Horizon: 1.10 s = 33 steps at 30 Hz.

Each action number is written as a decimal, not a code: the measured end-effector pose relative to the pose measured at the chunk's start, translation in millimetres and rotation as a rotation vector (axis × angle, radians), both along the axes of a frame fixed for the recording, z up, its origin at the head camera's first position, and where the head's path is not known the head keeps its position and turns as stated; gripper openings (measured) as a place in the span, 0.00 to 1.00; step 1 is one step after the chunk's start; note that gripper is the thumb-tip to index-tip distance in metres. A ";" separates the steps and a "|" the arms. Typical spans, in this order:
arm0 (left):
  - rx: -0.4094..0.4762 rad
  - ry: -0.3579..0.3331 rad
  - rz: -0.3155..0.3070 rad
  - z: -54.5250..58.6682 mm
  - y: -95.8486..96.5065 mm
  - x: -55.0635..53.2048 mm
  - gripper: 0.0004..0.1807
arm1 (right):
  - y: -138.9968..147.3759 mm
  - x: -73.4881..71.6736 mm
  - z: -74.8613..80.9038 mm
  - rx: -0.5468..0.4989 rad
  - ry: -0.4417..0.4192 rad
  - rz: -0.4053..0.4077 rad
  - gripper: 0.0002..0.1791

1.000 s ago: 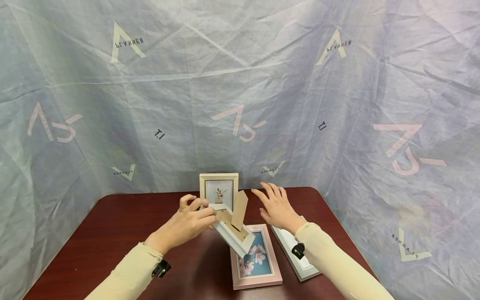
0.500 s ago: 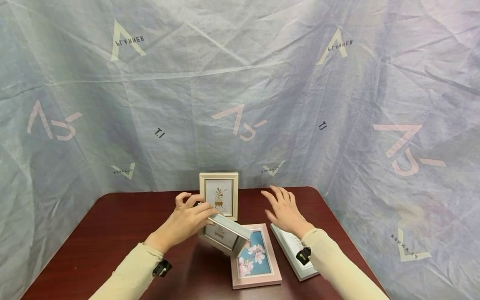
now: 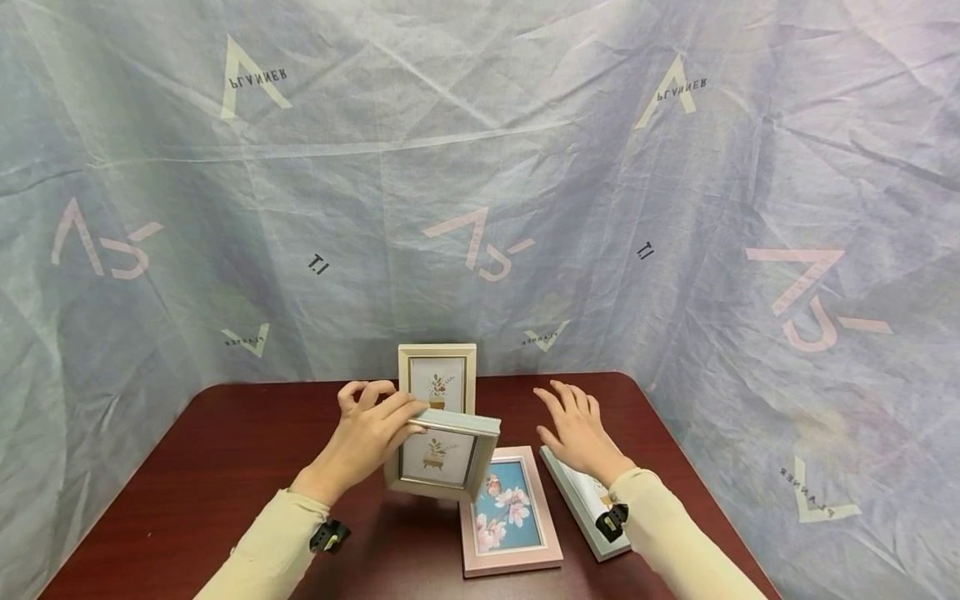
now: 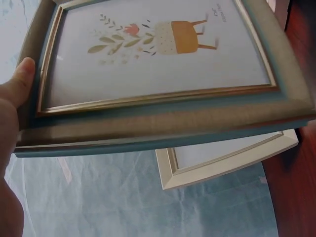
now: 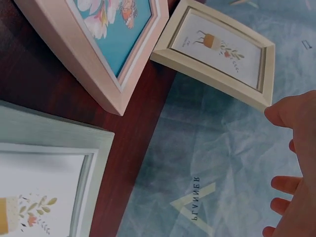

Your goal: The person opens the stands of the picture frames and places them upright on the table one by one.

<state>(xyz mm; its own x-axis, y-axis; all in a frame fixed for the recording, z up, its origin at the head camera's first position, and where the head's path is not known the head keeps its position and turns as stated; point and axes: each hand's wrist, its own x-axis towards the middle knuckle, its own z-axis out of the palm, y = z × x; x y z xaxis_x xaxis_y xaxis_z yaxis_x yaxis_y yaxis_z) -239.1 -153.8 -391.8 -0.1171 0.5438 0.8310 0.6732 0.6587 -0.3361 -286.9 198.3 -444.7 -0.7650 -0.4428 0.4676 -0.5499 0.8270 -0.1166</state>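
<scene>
My left hand (image 3: 367, 437) pinches a grey-blue photo frame (image 3: 442, 492) by its top left corner. The frame hangs tilted above the table, its plant picture (image 4: 158, 39) facing me. My thumb (image 4: 22, 79) presses the front border in the left wrist view. Behind it a cream photo frame (image 3: 438, 351) stands upright, partly covered in the head view. My right hand (image 3: 577, 429) hovers with spread, relaxed fingers and nothing in them. Below that hand lies a pale grey-green photo frame (image 5: 54, 126), partly hidden by the forearm. A pink photo frame (image 3: 551, 533) lies to its left, showing blossoms on blue.
The dark red table (image 3: 247, 450) has rounded far corners. A grey fabric backdrop (image 3: 480, 167) with printed letters hangs behind it and along both sides. The held frame overlaps the pink frame's upper left corner in the head view.
The held frame has turned from its back, with the cardboard stand showing, to its picture side, and now hangs more upright. My right hand has drawn away slightly to the right.
</scene>
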 end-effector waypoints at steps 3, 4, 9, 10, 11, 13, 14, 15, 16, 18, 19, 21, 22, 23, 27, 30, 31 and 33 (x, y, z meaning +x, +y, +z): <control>0.029 -0.007 0.013 -0.9 0.0 -0.6 0.23 | -0.6 0.7 -3.0 -0.020 -0.009 -0.005 0.34; 0.035 -0.016 0.021 -0.9 -0.2 -0.5 0.24 | -0.9 1.2 -3.8 -0.026 -0.015 -0.008 0.33; 0.058 -0.036 0.063 -3.4 -2.1 -2.2 0.25 | -2.4 4.6 -8.2 -0.056 -0.027 -0.019 0.33; 0.060 -0.038 0.072 -4.3 -2.8 -2.9 0.25 | -2.7 5.8 -8.9 -0.061 -0.026 -0.020 0.33; 0.063 -0.037 0.077 -5.4 -3.6 -3.8 0.25 | -2.8 6.9 -9.7 -0.066 -0.022 -0.020 0.33; 0.067 -0.039 0.084 -7.3 -5.3 -5.2 0.26 | -3.2 9.5 -10.9 -0.071 -0.022 -0.023 0.33; 0.068 -0.039 0.087 -8.3 -6.1 -6.0 0.26 | -3.4 10.7 -11.3 -0.077 -0.021 -0.021 0.32; 0.070 -0.039 0.089 -9.0 -6.7 -6.7 0.26 | -3.8 11.8 -11.7 -0.082 -0.017 -0.019 0.32; 0.073 -0.042 0.092 -9.7 -7.3 -7.2 0.26 | -3.8 12.8 -12.0 -0.087 -0.016 -0.017 0.32; 0.078 -0.044 0.095 -10.8 -8.4 -8.2 0.27 | -4.0 14.2 -12.3 -0.094 -0.013 -0.015 0.32; 0.081 -0.045 0.097 -11.1 -8.8 -8.4 0.27 | -4.1 14.5 -12.5 -0.100 -0.010 -0.013 0.32; 0.088 -0.048 0.101 -11.2 -9.4 -8.8 0.27 | -4.4 14.6 -12.6 -0.104 -0.001 -0.013 0.32; 0.092 -0.049 0.102 -11.3 -9.6 -8.9 0.27 | -4.5 14.5 -12.6 -0.106 0.001 -0.012 0.32; 0.095 -0.052 0.103 -11.2 -9.9 -9.0 0.26 | -4.8 14.4 -12.6 -0.107 0.007 -0.011 0.32; 0.105 -0.068 0.105 -11.2 -10.8 -8.6 0.26 | -7.7 14.8 -11.4 -0.111 0.024 0.001 0.32; 0.105 -0.082 0.109 -11.6 -11.6 -8.0 0.27 | -12.3 16.7 -8.7 -0.120 0.043 0.021 0.31; 0.104 -0.084 0.111 -12.0 -12.0 -8.0 0.27 | -14.2 17.5 -7.6 -0.122 0.053 0.029 0.31; 0.102 -0.086 0.114 -12.6 -12.6 -8.0 0.27 | -19.0 19.6 -4.7 -0.130 0.075 0.048 0.30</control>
<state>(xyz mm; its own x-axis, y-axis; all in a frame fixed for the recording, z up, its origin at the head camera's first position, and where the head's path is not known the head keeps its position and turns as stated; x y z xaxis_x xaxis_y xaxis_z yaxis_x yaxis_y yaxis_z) -247.1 -166.4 -404.4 -0.2465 0.4359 0.8656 0.6158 0.7601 -0.2075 -267.3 179.3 -449.4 -0.7053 -0.4098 0.5785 -0.5993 0.7805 -0.1779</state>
